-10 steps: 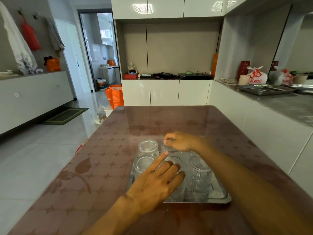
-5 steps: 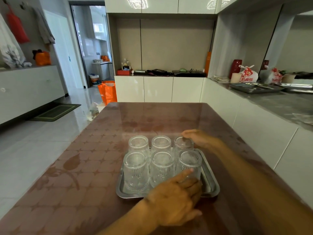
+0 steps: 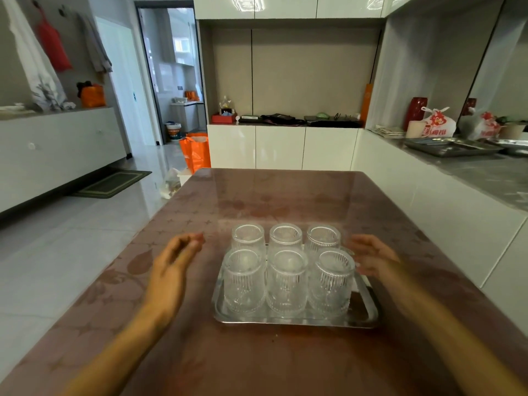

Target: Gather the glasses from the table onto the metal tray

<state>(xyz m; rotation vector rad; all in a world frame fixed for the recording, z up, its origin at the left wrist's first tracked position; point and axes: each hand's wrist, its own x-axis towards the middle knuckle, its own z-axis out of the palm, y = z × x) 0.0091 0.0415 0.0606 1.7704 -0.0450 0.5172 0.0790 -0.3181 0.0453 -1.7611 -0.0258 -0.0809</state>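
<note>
Several clear ribbed glasses [image 3: 287,281] stand upside down in two rows on the metal tray [image 3: 368,312], which rests on the brown table [image 3: 285,195]. My left hand [image 3: 174,261] hovers over the table left of the tray, fingers apart and holding nothing. On the other side my right hand [image 3: 374,255] is open beside the tray's right edge, close to the right-hand glasses; it is blurred, and whether it touches them I cannot tell.
A white counter [image 3: 457,178] runs along the table's right side, with metal trays [image 3: 451,145], a red vase and bags on it. An orange bag [image 3: 195,151] stands on the floor beyond the table's far left corner. White cabinets line the back wall.
My left hand has come off the front of the tray and swung out to the left. My right hand has let go of the back right glass and drawn aside.
</note>
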